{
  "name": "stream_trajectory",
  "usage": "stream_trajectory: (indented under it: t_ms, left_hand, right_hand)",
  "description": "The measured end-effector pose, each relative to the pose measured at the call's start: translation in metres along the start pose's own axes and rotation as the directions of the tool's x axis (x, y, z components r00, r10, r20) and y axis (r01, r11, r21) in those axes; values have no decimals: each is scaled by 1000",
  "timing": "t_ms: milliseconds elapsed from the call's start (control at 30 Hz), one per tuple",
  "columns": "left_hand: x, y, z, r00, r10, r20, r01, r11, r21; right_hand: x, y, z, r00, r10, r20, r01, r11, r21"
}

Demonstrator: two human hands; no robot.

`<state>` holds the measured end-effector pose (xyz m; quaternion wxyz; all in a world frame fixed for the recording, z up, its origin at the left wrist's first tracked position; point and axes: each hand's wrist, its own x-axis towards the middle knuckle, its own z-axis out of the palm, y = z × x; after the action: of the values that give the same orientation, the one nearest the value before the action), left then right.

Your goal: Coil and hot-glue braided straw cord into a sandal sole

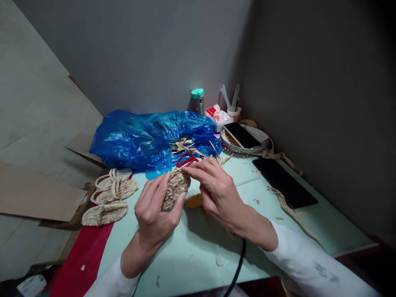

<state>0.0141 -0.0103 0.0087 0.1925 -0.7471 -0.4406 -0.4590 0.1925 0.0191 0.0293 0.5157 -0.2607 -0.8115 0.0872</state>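
Note:
Over the table, my left hand (156, 206) grips a small oval of braided straw, a woven sole (175, 189), with thumb and fingers along its sides. The fingertips of my right hand (218, 189) press together at the sole's upper right edge; any strand between them is too small to make out. Beneath the hands lies a yellow object (194, 201), partly covered by my right hand. Just beyond the sole are the red handles of scissors (187, 159). On the left, several small woven straw slippers (105, 213) lie side by side.
A blue plastic bag (133, 140) with straw strips stands at the back. Behind it is a green-lidded jar (198, 100). To the right, a phone (243, 135) rests on a round basket (244, 152), near a black flat slab (284, 182). A black cable (238, 268) crosses the front.

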Motion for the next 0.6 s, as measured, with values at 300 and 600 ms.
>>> stream_trajectory:
  t_ms: [300,600]
  left_hand:
    - [3,3,3,984,-162,-69,159,986,-48]
    - [2,22,12,969,-247,16,246,951,-187]
  right_hand:
    - [5,-2,-14,946,301,123,-319,932,170]
    - [5,-2,-19,959,278,58,-284,945,162]
